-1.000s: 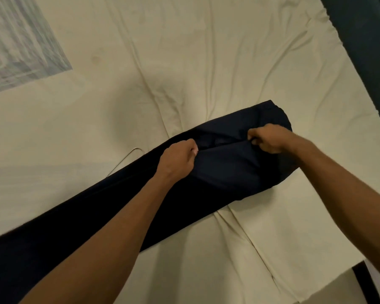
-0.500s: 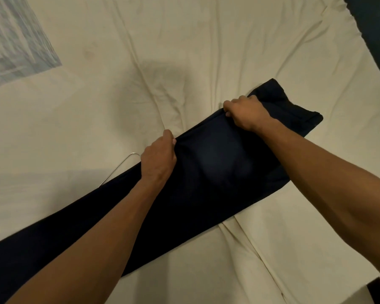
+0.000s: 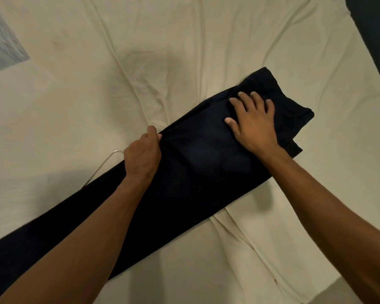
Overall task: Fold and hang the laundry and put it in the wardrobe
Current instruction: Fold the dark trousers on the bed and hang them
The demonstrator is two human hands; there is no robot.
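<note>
Right hand (image 3: 253,123) flat, fingers spread, pressing long dark navy fabric trousers (image 3: 198,163) onto cream bedsheet (image 3: 162,51), likely smoothing, while left hand (image 3: 143,155) pinches their far edge taut

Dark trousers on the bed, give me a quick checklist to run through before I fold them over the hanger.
1. Trousers lying flat on the bed sheet: ok.
2. Right hand pressing the waistband end flat, fingers spread: ok.
3. Left hand gripping the far edge of the trousers: ok.
4. Wire hanger within reach: ok, beside the left hand, partly hidden under the fabric.
5. Legs aligned along their length: cannot tell, the lower end runs out of view.
6. Sheet underneath smooth: not ok, creased.
</note>
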